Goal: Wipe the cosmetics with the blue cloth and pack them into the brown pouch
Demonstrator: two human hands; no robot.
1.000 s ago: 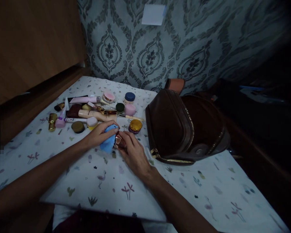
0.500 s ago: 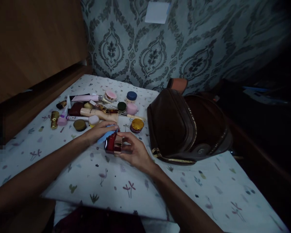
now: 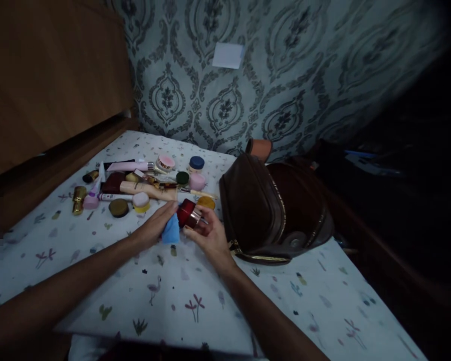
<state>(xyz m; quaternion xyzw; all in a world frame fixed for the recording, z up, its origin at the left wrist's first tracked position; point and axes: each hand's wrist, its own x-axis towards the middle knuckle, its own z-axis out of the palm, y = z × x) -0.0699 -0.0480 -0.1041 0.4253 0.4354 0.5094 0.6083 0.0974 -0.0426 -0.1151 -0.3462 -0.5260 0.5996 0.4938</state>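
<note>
A dark red glass bottle [image 3: 185, 212] with a shiny metallic cap is raised just above the table, tilted with its cap to the right. My right hand [image 3: 211, 234] is closed around the cap end. In my left hand [image 3: 157, 225] is a blue cloth [image 3: 170, 231], pressed to the left side of the bottle and hanging below the fingers. Part of the cloth is hidden behind my left fingers. Just behind the bottle, a jar with a golden lid [image 3: 206, 202] is partly covered by my right hand.
Cosmetics lie grouped at the back left, among them a beige tube [image 3: 145, 189], a pink-lidded jar [image 3: 166, 162], a blue-lidded jar [image 3: 196, 163] and a gold bottle [image 3: 78, 199]. A brown leather bag [image 3: 255, 210] stands on the right. Behind is a patterned wall [image 3: 225, 108].
The bottle has turned in my hands and moved right, its cap now pointing right. The blue cloth now hangs down beside it. The camera view has shifted slightly.
</note>
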